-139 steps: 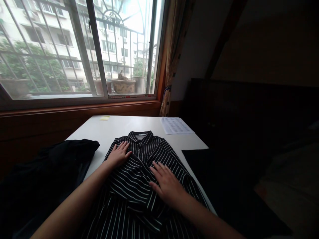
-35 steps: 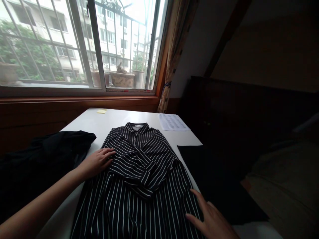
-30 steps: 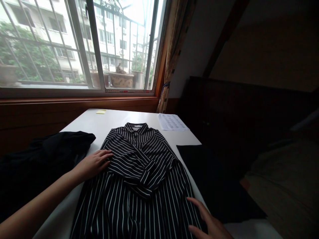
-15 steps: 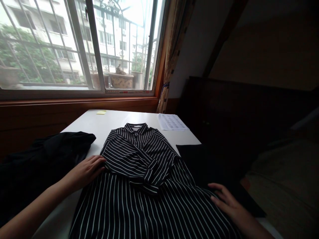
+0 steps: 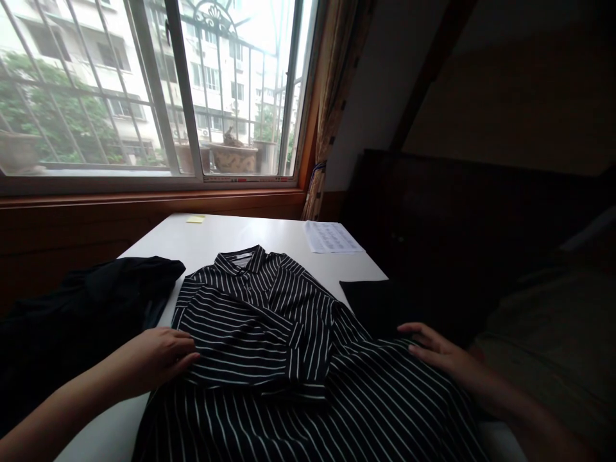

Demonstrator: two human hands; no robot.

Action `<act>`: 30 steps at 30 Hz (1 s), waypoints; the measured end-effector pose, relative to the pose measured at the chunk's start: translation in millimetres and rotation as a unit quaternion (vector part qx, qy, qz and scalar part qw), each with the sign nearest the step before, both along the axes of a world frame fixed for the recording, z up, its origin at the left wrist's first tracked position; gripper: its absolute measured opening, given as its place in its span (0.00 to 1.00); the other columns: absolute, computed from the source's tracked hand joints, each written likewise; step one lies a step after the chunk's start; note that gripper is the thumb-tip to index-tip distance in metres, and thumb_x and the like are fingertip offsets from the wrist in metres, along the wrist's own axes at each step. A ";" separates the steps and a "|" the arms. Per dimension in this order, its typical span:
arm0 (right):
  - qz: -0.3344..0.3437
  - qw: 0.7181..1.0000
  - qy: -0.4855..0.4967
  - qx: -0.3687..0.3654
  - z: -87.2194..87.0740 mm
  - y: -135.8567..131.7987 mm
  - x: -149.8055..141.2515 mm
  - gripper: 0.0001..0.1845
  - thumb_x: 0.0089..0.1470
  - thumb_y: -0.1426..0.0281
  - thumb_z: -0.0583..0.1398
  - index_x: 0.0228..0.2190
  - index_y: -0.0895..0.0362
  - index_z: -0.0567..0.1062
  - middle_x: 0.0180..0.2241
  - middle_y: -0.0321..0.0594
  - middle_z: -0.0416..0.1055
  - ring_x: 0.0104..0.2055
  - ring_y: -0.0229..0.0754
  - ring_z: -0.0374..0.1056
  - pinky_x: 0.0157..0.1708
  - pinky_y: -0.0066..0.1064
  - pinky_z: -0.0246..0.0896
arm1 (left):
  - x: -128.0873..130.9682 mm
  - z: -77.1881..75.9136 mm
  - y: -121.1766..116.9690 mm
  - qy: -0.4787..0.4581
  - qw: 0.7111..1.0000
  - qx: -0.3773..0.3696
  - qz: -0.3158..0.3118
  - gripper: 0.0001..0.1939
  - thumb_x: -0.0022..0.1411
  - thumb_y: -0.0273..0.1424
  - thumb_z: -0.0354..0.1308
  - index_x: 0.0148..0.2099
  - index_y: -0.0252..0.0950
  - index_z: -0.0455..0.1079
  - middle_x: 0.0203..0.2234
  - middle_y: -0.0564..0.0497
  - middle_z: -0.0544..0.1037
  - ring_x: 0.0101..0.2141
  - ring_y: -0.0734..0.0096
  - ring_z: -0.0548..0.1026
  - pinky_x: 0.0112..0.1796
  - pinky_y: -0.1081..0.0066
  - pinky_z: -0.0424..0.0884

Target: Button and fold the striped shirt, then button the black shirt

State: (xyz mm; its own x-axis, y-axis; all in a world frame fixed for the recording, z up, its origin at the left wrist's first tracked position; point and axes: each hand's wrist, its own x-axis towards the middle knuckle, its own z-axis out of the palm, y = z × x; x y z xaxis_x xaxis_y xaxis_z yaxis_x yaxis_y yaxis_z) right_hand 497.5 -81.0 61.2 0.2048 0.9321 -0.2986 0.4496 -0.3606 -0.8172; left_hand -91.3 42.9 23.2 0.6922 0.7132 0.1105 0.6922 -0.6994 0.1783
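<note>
A black shirt with white stripes [image 5: 250, 314] lies face up on the white table [image 5: 158, 250], its collar toward the window and its sleeves folded across the front. My left hand [image 5: 161, 356] is closed on the shirt's left edge, near the folded sleeve. Over at the shirt's lower right edge, my right hand [image 5: 436, 350] grips the cloth between thumb and fingers. The fabric is drawn up in slanting folds toward that hand. The shirt's lowest part runs out of the bottom of the picture.
Dark crumpled clothing [image 5: 96, 301] lies to the left. A flat dark cloth [image 5: 366, 301] is at the table's right side. Printed sheets [image 5: 332, 237] and a yellow sticky note [image 5: 196, 219] rest near the far edge, below a barred window [image 5: 231, 96].
The shirt has turned and its collar has shifted left. My left hand has come nearer to me with the left edge, while my right hand has moved slightly away with the right edge.
</note>
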 end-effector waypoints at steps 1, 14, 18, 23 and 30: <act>0.002 1.000 -0.005 0.006 0.4 -1.7 -1.8 0.33 0.45 0.47 0.65 0.50 0.48 0.76 0.53 0.48 0.75 0.56 0.59 0.71 0.53 0.46 0.68 | 0.5 1.2 4.3 0.002 1.000 -0.017 -0.012 0.16 0.73 0.43 0.49 0.39 0.48 0.77 0.34 0.55 0.80 0.33 0.70 0.79 0.36 0.73 0.77; -0.012 0.999 -0.016 0.033 5.8 20.1 28.1 0.39 0.45 0.52 0.69 0.57 0.48 0.72 0.37 0.41 0.77 0.43 0.54 0.76 0.44 0.40 0.72 | 2.6 -25.4 22.5 -0.005 0.999 -0.014 0.031 0.18 0.70 0.45 0.53 0.58 0.50 0.73 0.56 0.49 0.74 0.56 0.55 0.72 0.57 0.56 0.71; 0.009 1.000 0.006 0.016 5.6 47.2 52.0 0.39 0.46 0.54 0.69 0.58 0.48 0.70 0.39 0.42 0.78 0.43 0.53 0.77 0.42 0.38 0.72 | 12.2 1.2 6.1 0.013 0.993 -0.110 0.026 0.19 0.71 0.48 0.50 0.52 0.48 0.77 0.49 0.49 0.78 0.47 0.60 0.78 0.49 0.64 0.75; 0.032 0.998 0.044 0.014 2.8 75.8 73.9 0.41 0.48 0.57 0.70 0.61 0.49 0.65 0.36 0.40 0.77 0.40 0.49 0.77 0.40 0.34 0.72 | 34.9 18.7 24.5 0.001 0.996 -0.085 -0.015 0.19 0.73 0.46 0.48 0.54 0.47 0.76 0.47 0.49 0.79 0.46 0.62 0.78 0.49 0.66 0.74; 0.035 0.999 0.024 0.008 -7.0 105.3 85.0 0.39 0.47 0.61 0.70 0.59 0.51 0.67 0.35 0.40 0.77 0.39 0.48 0.77 0.39 0.35 0.71 | 44.4 -34.9 81.5 0.040 0.998 0.045 0.030 0.22 0.72 0.43 0.51 0.63 0.44 0.70 0.59 0.43 0.72 0.58 0.50 0.69 0.55 0.52 0.70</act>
State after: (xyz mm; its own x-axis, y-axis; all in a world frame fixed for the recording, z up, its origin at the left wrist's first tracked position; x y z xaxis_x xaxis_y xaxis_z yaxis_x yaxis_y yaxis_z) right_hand 582.5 24.2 54.3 0.1255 0.9481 -0.2921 0.4326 -0.3172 -0.8439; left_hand -46.9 124.4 -11.7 0.6585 0.7427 0.1219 0.7422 -0.6676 0.0589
